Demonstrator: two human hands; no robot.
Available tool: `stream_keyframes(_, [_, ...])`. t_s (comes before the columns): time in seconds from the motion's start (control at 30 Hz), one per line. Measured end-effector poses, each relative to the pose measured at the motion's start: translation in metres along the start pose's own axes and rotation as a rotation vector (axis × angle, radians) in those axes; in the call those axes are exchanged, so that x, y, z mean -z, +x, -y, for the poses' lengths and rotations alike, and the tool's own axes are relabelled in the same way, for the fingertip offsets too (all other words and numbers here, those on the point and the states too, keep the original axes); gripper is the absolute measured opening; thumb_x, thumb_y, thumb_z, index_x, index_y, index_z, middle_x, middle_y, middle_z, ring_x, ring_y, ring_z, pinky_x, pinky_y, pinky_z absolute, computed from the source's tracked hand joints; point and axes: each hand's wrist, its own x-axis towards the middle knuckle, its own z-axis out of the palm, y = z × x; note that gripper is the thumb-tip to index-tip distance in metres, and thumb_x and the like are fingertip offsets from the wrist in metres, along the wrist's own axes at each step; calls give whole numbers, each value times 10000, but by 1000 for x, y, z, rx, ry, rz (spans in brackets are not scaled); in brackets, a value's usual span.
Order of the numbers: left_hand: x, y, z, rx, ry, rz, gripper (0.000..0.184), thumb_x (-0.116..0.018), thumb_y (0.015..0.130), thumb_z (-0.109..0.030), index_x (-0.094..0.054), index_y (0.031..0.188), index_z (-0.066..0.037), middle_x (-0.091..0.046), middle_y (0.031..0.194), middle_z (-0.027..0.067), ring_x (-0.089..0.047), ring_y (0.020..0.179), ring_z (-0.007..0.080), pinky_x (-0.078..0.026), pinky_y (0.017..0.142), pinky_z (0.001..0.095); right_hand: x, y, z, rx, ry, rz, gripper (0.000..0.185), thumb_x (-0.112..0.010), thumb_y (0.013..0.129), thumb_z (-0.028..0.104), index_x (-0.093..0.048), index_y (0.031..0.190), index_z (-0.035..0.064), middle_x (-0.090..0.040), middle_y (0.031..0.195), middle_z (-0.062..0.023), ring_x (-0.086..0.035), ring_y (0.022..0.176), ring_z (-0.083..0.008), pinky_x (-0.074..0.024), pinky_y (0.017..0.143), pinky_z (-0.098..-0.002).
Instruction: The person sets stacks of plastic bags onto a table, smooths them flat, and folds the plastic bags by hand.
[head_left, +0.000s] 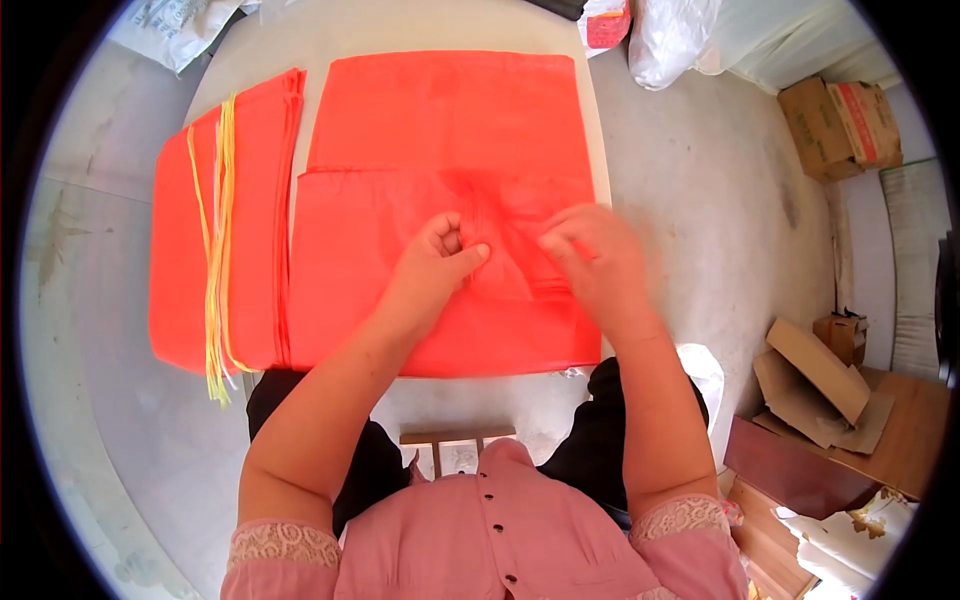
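Note:
In the head view a thin red cloth (350, 270) lies spread in front of me on the table, bunched into folds near its middle. My left hand (437, 262) pinches a gathered fold of it between thumb and fingers. To the right, my right hand (597, 262) is held just over the cloth with its fingers curled together, somewhat smeared by motion. Whatever its fingertips hold is too small or blurred to make out. Another flat red cloth piece (450, 110) lies beyond, partly under the near one.
At the left is a stack of folded red cloth (175, 260) with a bundle of yellow and white cords (222, 250) across it. The pale table (400, 25) shows around the cloths. Cardboard boxes (838, 125) and an opened carton (815, 375) stand at the right. White plastic bags (672, 40) lie beyond.

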Motion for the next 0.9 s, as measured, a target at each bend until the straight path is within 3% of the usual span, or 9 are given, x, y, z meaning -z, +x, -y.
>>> stream_keyframes(0.03, [-1,0,-1,-3,-16,3,284,-686,990,-40,-582,1246,-102,-699,1115,-23,-670,994,81,-539,830,233,-8,-3,5,18,13,111,175,-748,914,108,-699,1046,3,-726,1069,-107,-690,967,-301,-555,831,-351])
stream_keyframes(0.13, [1,1,1,-33,-41,28,305,-680,971,-23,-566,1253,0,-693,1107,34,-646,967,96,-520,837,241,-31,-12,28,-169,62,126,178,-768,879,128,-709,1021,41,-712,1071,-115,-678,950,-328,-547,838,-426])
stream_keyframes(0.23, [-1,0,2,-33,39,-81,286,-673,977,-25,-574,1244,-6,-695,1102,37,-647,965,96,-523,836,247,-32,-13,29,-288,131,180,172,-759,896,144,-710,1031,48,-704,1035,-110,-675,930,-325,-546,811,-412])
stream_keyframes(0.43, [5,1,3,-49,-34,81,253,-662,1007,-54,-583,1247,-66,-695,1161,19,-668,1017,89,-547,857,246,-36,-10,22,-390,204,216,130,-718,937,141,-704,1004,31,-692,992,-124,-667,896,-316,-533,787,-398])
stream_keyframes(0.53, [8,2,2,-27,48,77,232,-646,1011,-40,-587,1235,-61,-701,1136,19,-670,994,86,-548,855,245,-35,-9,24,-526,331,187,127,-696,956,141,-709,1004,25,-689,966,-122,-670,877,-289,-531,790,-384])
stream_keyframes(0.63, [2,1,2,-46,-60,67,186,-625,1015,-16,-590,1190,-67,-703,1090,13,-665,944,79,-547,818,241,-35,-8,22,-576,396,148,147,-699,960,157,-716,1025,26,-694,978,-129,-674,887,-264,-531,801,-372])
stream_keyframes(0.73, [1,0,-1,-37,-53,86,171,-616,1014,-1,-589,1168,-71,-701,1072,11,-661,920,77,-546,802,241,-32,-6,21,-548,351,207,197,-713,952,182,-715,1077,30,-702,1020,-138,-677,911,-254,-538,819,-370])
stream_keyframes(0.9, [12,6,8,-50,-26,104,199,-629,1005,6,-589,1184,-73,-702,1087,12,-668,942,82,-553,826,248,-35,-12,29,-286,127,220,274,-716,945,212,-699,1149,30,-709,1087,-155,-686,962,-302,-551,847,-403])
